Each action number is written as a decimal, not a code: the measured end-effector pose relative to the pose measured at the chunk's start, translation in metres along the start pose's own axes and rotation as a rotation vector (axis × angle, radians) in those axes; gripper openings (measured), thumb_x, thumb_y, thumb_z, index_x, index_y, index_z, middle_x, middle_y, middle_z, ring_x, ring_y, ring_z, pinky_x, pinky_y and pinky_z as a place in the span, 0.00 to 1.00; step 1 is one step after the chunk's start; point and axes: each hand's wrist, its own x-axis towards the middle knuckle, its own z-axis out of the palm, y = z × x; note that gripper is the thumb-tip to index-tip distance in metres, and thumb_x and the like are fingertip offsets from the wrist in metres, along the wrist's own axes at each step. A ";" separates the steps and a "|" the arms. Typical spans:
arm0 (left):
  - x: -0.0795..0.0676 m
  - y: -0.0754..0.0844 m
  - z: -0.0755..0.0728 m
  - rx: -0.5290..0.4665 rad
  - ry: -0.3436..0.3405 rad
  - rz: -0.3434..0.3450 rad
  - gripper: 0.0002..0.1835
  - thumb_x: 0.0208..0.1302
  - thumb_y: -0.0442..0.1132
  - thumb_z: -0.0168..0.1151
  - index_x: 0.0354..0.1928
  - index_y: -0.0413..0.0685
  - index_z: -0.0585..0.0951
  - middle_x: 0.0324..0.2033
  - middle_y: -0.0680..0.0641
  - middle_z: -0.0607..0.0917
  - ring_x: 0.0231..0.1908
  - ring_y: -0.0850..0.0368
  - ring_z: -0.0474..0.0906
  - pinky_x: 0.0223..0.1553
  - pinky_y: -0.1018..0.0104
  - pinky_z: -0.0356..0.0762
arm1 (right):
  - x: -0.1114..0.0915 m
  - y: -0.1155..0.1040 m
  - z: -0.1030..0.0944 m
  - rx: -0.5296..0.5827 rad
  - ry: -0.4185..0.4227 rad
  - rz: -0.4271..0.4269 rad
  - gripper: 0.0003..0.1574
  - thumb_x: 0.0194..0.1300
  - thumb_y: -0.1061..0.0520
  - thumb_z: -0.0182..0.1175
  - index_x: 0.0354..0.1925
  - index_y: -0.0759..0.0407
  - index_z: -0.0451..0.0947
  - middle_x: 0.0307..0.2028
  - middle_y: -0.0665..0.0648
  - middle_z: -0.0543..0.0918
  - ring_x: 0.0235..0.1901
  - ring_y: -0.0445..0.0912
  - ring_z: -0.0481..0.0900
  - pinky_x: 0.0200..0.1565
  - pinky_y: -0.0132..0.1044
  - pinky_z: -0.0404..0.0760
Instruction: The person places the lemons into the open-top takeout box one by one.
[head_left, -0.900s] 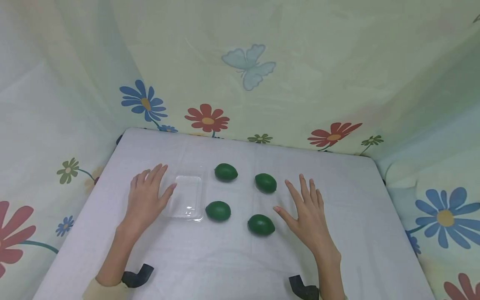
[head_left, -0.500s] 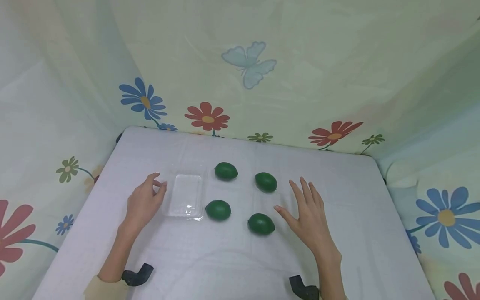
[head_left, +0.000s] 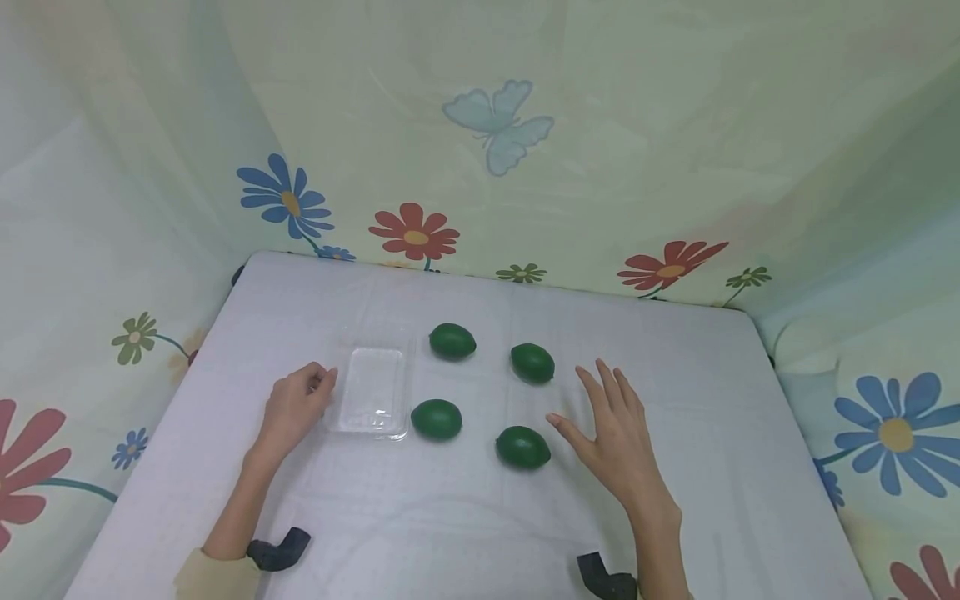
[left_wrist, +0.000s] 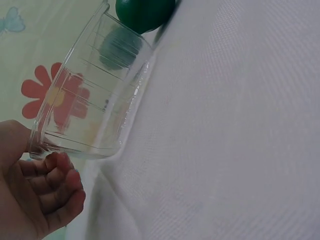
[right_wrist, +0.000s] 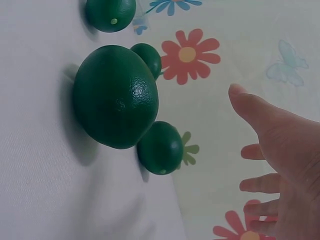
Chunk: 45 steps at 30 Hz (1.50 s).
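Note:
My left hand (head_left: 289,410) is at the left edge of a clear plastic box (head_left: 375,385) that stands on the table. In the left wrist view, the thumb lies over the box's rim and the curled fingers (left_wrist: 60,192) are just under it, pinching the edge. Several green limes lie right of the box: a back left lime (head_left: 452,342), a front left lime (head_left: 437,419), a back right lime (head_left: 532,363) and a front right lime (head_left: 522,447). My right hand (head_left: 617,437), fingers spread, hovers right of the limes and touches none.
A white cloth covers the table (head_left: 450,533). Behind it and at both sides hangs a pale curtain (head_left: 600,150) printed with flowers and a butterfly. Dark wrist mounts (head_left: 279,550) show below the hands.
My left hand has gone from spread fingers to a pinch at the box's left edge, drawing slightly down. The right hand has barely moved; box and limes stay in place.

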 end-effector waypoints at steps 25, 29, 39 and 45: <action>0.007 -0.006 0.007 -0.130 0.025 0.002 0.19 0.73 0.50 0.50 0.28 0.43 0.70 0.17 0.52 0.70 0.19 0.61 0.64 0.20 0.68 0.65 | -0.006 0.003 0.001 0.035 -0.019 0.006 0.47 0.53 0.42 0.72 0.66 0.59 0.67 0.68 0.68 0.66 0.67 0.68 0.61 0.64 0.64 0.59; 0.007 -0.005 0.007 -0.130 0.023 -0.006 0.18 0.73 0.48 0.51 0.28 0.44 0.70 0.17 0.52 0.70 0.19 0.60 0.64 0.20 0.69 0.64 | -0.007 0.003 0.003 0.069 -0.032 -0.011 0.47 0.53 0.43 0.72 0.66 0.58 0.67 0.67 0.67 0.67 0.66 0.66 0.63 0.64 0.63 0.58; 0.007 -0.004 0.005 -0.122 0.037 -0.001 0.18 0.73 0.48 0.51 0.27 0.43 0.70 0.17 0.53 0.67 0.20 0.58 0.62 0.20 0.68 0.63 | -0.012 -0.002 0.008 0.136 -0.130 0.023 0.48 0.55 0.39 0.70 0.68 0.54 0.65 0.69 0.64 0.66 0.67 0.62 0.63 0.63 0.64 0.63; 0.007 -0.002 0.005 -0.112 0.038 -0.010 0.18 0.73 0.47 0.51 0.27 0.43 0.69 0.17 0.52 0.67 0.20 0.58 0.62 0.20 0.68 0.62 | -0.019 -0.007 0.013 0.168 -0.195 0.062 0.48 0.57 0.36 0.67 0.69 0.49 0.63 0.70 0.59 0.65 0.68 0.59 0.64 0.62 0.60 0.67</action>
